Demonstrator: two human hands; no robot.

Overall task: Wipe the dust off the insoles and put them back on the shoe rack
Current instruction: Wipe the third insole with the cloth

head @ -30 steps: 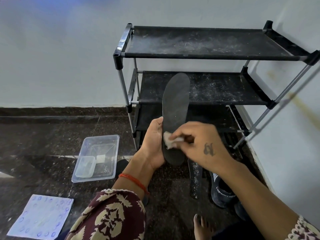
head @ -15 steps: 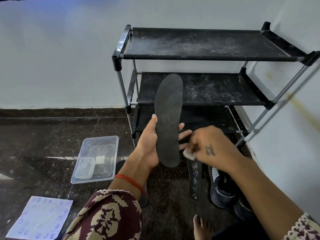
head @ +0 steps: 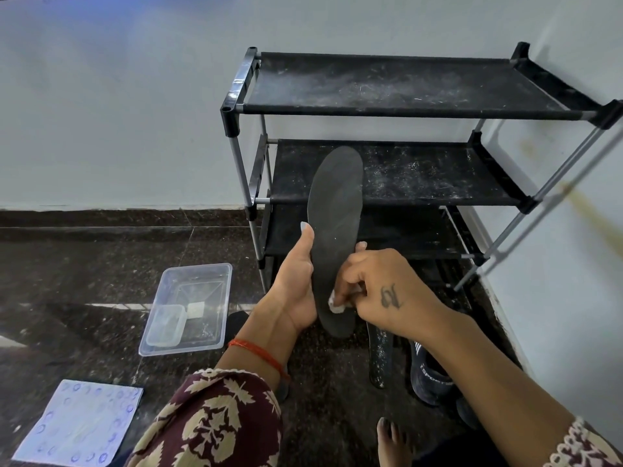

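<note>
A dark grey insole (head: 335,217) stands nearly upright in front of the black three-shelf shoe rack (head: 397,106). My left hand (head: 296,284) grips its lower part from behind, thumb along the left edge and a fingertip showing at the right edge. My right hand (head: 377,291) pinches a small white wipe (head: 336,305) and presses it on the insole's heel end. A second, dust-speckled insole (head: 381,355) lies on the floor below my right hand. All shelves are dusty and bare.
A clear plastic tub (head: 215,274) holding a small lidded box sits on the dark stone floor left of the rack. A patterned paper sheet (head: 81,423) lies at the lower left. Dark shoes (head: 431,375) stand beside the floor insole. A bare foot (head: 391,443) shows at the bottom. White walls stand behind and right.
My right hand took the wipe off the insole to its right side, then brought it back onto the heel end. The insole tilted slightly in my left hand.
</note>
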